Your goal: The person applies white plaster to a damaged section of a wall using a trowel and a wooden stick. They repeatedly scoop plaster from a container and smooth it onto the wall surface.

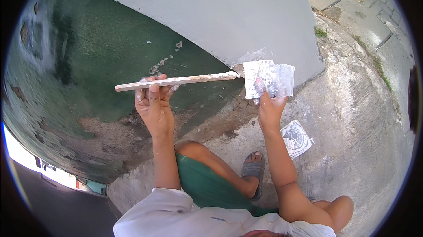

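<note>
My left hand [156, 100] is closed around a flat wooden board [180, 81], seen nearly edge-on, with white putty along its edge and far end. White smears coat the fingertips. In my right hand [271, 109] is a squarish putty spreader [260, 76], caked in white paste, gripped at its lower edge with the thumb on its face. It seems to be two overlapping flat pieces. The spreader is beside the board's right end, close to the wall's lower edge, where a patch of white paste [255, 55] shows. Whether it touches the wall I cannot tell.
The wall has a grey part [246, 12] and a green, peeling part [110, 47]. A putty-smeared square lid or tray [296, 139] lies on the rough concrete ground [348, 149], right of my sandalled foot [253, 171]. Paving [374, 21] runs along the upper right.
</note>
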Available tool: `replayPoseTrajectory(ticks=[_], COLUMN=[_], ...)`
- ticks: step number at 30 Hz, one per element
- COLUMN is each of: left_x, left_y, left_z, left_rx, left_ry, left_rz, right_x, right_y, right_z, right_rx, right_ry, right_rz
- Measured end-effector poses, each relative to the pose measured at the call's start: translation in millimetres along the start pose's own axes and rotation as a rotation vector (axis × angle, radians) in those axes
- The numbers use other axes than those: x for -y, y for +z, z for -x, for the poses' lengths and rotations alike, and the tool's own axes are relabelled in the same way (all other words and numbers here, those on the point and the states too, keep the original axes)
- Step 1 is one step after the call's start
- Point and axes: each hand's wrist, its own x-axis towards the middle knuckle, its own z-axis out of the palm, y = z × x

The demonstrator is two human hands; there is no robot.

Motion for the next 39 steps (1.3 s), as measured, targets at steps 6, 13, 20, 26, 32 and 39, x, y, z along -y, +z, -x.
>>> replayPoseTrajectory(ticks=[6,13,20,26,32,39], left_x=[1.1,-1.2,7.2,3.6,1.3,-0.7], left_y=[-12.9,-13.1,-12.7,-17.1,-14.9,-3.5], left_z=[-9.1,-5.6,-8.6,-9.1,-2.3,6.5], left_rx=[-0.003,0.086,0.151,0.123,0.15,0.111], left_ry=[-0.02,0.026,0.002,0.031,0.089,0.085], left_rz=[0.363,0.594,0.394,0.279,0.139,0.079], right_x=[24.7,35.7,29.3,33.2,26.4,16.6], right_y=[1.4,10.5,15.9,14.9,19.1,21.9], right_z=[12.7,32.7,47.4,40.6,39.0,32.1], right_rx=[0.054,0.085,0.1,0.051,-0.032,0.053], right_ry=[0.144,0.246,0.359,0.37,0.145,-0.026], right_rz=[-0.427,-0.432,-0.76,-0.626,-0.097,-0.091])
